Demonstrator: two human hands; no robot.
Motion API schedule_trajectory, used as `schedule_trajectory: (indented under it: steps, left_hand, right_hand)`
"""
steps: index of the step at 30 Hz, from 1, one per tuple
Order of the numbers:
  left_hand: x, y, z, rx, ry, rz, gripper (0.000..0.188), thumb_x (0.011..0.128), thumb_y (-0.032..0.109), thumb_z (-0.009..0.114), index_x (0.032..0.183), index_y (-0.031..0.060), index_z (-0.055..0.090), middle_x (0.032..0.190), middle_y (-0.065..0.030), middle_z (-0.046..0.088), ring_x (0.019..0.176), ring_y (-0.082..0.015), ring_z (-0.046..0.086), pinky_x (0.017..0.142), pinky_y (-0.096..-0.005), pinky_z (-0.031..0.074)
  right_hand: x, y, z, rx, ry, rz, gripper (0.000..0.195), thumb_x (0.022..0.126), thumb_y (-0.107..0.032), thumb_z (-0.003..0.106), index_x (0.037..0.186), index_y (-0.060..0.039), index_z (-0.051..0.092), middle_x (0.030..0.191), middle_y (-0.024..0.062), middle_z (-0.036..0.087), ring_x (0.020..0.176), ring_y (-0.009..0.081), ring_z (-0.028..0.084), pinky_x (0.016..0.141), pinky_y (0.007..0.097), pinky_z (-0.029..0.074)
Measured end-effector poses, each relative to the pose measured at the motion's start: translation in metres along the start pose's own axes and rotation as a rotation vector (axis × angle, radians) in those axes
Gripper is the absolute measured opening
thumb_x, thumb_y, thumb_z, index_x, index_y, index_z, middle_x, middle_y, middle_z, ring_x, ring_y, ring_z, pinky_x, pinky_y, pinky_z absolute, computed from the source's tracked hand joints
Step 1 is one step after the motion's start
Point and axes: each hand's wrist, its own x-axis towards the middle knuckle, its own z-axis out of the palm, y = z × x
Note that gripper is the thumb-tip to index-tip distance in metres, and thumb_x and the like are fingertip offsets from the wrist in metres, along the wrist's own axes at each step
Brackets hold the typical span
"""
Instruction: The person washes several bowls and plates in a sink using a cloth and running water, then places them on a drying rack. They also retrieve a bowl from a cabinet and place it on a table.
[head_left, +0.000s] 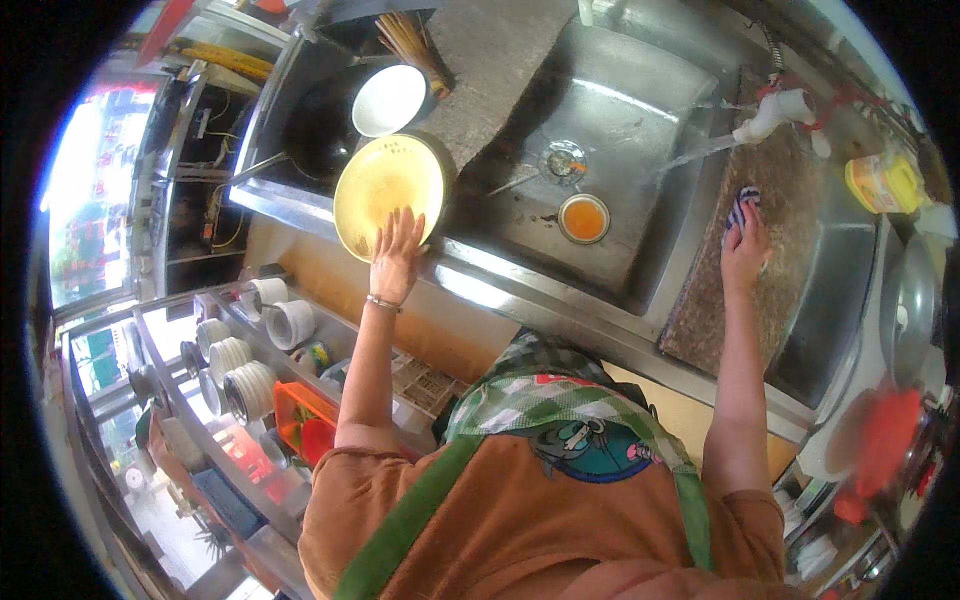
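My left hand (397, 247) lies with fingers spread on the near part of a yellow plate (390, 180), which rests on the counter left of the sink. Just beyond the plate stands a white bowl (389, 100). On the right, my right hand (744, 240) grips a bunched striped cloth (742, 206) over a brown board beside the sink. Between my hands, the steel sink (600, 142) holds a small round dish with orange contents (584, 219) near its drain strainer (562, 163).
Water runs from a white spout (776, 116) into the sink. The brown board (765, 300) lies right of the basin, with a yellow jug (885, 184) beyond. A bundle of thin sticks (412, 49) lies at the back. Stacked white bowls (247, 390) stand on the left shelf.
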Motion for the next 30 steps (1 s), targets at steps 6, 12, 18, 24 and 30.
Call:
schedule_trajectory:
  steps: [6, 12, 18, 24, 30]
  left_hand:
    - [0.121, 0.111, 0.057, -0.613, -0.212, -0.074, 0.016, 0.077, 0.010, 0.053, 0.091, 0.0041, 0.053, 0.095, -0.0175, 0.054, 0.082, -0.0345, 0.055, 0.068, -0.0416, 0.045]
    - [0.152, 0.186, 0.278, -0.502, -0.616, -0.223, 0.027, 0.078, 0.014, 0.048, 0.104, 0.0080, 0.054, 0.089, -0.0194, 0.059, 0.085, -0.0343, 0.058, 0.069, -0.0472, 0.048]
    - [0.151, 0.182, 0.278, -0.429, -0.829, -0.057, 0.035, 0.083, 0.016, 0.042, 0.117, 0.0149, 0.047, 0.096, -0.0225, 0.056, 0.085, -0.0360, 0.059, 0.070, -0.0441, 0.049]
    - [0.151, 0.205, 0.224, -0.435, -0.695, -0.051, 0.041, 0.081, 0.012, 0.047, 0.122, 0.0124, 0.042, 0.119, -0.0236, 0.044, 0.099, -0.0396, 0.052, 0.077, -0.0449, 0.047]
    - [0.168, 0.197, 0.182, -0.155, -0.076, 0.857, 0.069, 0.072, 0.005, 0.053, 0.132, 0.0262, 0.026, 0.132, -0.0272, 0.025, 0.102, -0.0416, 0.049, 0.064, -0.0424, 0.051]
  right_hand:
    - [0.001, -0.008, 0.005, -0.175, 0.044, 0.020, 0.036, 0.076, -0.012, 0.046, 0.112, -0.0079, 0.051, 0.117, 0.0091, 0.051, 0.104, 0.0280, 0.049, 0.089, 0.0387, 0.031]
    - [0.015, -0.024, 0.002, -0.183, -0.028, 0.032, 0.037, 0.075, -0.007, 0.045, 0.111, -0.0068, 0.052, 0.117, 0.0106, 0.051, 0.104, 0.0285, 0.049, 0.088, 0.0382, 0.034]
    - [0.008, -0.020, -0.001, -0.150, -0.053, 0.126, 0.036, 0.078, -0.010, 0.047, 0.114, -0.0096, 0.050, 0.121, 0.0061, 0.048, 0.106, 0.0252, 0.046, 0.088, 0.0366, 0.030]
    - [0.010, -0.023, -0.001, -0.181, -0.013, 0.128, 0.035, 0.075, -0.009, 0.049, 0.111, -0.0094, 0.052, 0.117, 0.0061, 0.051, 0.104, 0.0251, 0.048, 0.089, 0.0374, 0.031]
    - [0.010, -0.021, 0.000, -0.210, 0.026, 0.130, 0.037, 0.072, -0.007, 0.050, 0.109, -0.0100, 0.053, 0.114, 0.0070, 0.052, 0.101, 0.0255, 0.050, 0.086, 0.0384, 0.033]
